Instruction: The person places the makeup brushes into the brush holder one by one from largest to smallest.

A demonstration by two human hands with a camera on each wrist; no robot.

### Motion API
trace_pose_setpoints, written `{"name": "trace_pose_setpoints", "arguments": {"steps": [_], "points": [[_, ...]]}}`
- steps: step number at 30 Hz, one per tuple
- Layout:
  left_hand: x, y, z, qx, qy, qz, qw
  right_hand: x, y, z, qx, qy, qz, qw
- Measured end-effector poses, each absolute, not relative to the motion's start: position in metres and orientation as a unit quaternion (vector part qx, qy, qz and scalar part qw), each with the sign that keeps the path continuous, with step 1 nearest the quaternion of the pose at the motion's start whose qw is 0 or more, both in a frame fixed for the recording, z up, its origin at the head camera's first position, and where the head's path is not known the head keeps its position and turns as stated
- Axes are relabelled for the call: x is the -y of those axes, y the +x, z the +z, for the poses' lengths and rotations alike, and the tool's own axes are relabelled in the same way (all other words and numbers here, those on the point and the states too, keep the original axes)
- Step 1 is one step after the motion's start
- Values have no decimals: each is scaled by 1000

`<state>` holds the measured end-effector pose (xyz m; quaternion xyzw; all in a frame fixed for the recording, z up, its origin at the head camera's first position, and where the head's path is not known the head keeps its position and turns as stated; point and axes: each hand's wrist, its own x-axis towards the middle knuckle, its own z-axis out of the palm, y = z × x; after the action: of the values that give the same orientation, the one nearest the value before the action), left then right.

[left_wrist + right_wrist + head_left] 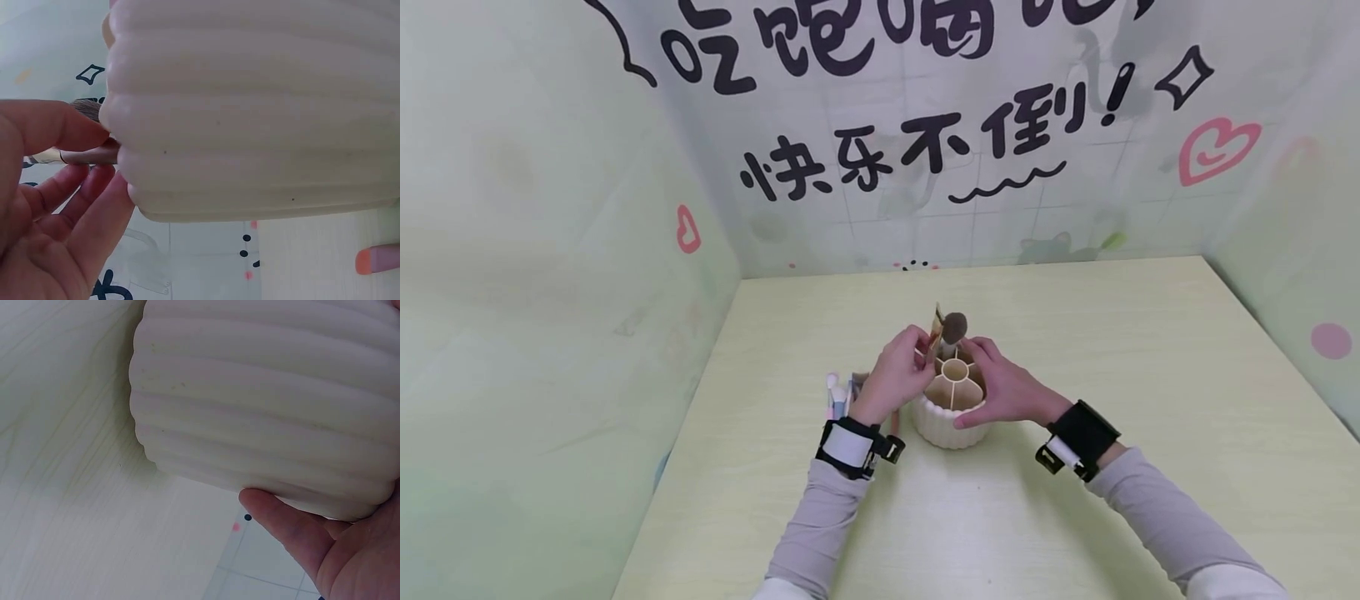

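A makeup brush, just right of the frame's centre, is pinched in the left hand over a ribbed, divided holder, whose side the right hand grips with thumb and fingers spread. One dark-headed brush apparently stands inserted; the pinched one and the spare brushes, left of centre on the table, seemingly remain.

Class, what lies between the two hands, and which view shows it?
In the head view, the ribbed holder and a round brush head stand between them.
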<state>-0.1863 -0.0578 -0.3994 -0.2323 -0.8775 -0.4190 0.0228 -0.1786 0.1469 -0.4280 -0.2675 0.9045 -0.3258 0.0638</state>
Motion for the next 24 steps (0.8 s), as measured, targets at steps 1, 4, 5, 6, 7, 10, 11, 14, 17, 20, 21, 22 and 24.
{"name": "trace_pose_setpoints", "arguments": {"steps": [1,4,5,6,7,10,11,14,17,20,21,22,24], "points": [[58,-186,-400,878,-233,-418,23,-147,-178,-428,-905,-269,-325,64],[59,-185,-401,878,-233,-417,24,-147,-177,-428,-904,-272,-323,64],[59,-184,-401,878,-233,-418,23,-147,-176,-429,-904,-272,-322,63],[59,-183,-401,877,-232,-420,21,-147,-176,-429,-904,-274,-323,63],[59,-183,-401,877,-231,-420,19,-147,-176,-429,-903,-274,-324,63],[59,-181,-400,878,-229,-419,12,-147,-175,-429,-901,-278,-327,62],[60,-180,-400,878,-229,-420,7,-147,-175,-429,-900,-280,-328,62],[62,-178,-398,878,-227,-422,-7,-148,-174,-429,-900,-286,-324,60],[68,-177,-396,876,-216,-430,-18,-149,-174,-429,-901,-288,-319,56],[77,-178,-395,880,-197,-431,-14,-149,-173,-430,-900,-287,-322,55],[81,-178,-394,884,-189,-429,-9,-149,-173,-430,-900,-285,-324,57],[85,-179,-394,887,-178,-427,-7,-149,-173,-430,-899,-286,-326,59],[92,-179,-393,894,-163,-417,0,-150,-172,-430,-898,-287,-329,60]]}}
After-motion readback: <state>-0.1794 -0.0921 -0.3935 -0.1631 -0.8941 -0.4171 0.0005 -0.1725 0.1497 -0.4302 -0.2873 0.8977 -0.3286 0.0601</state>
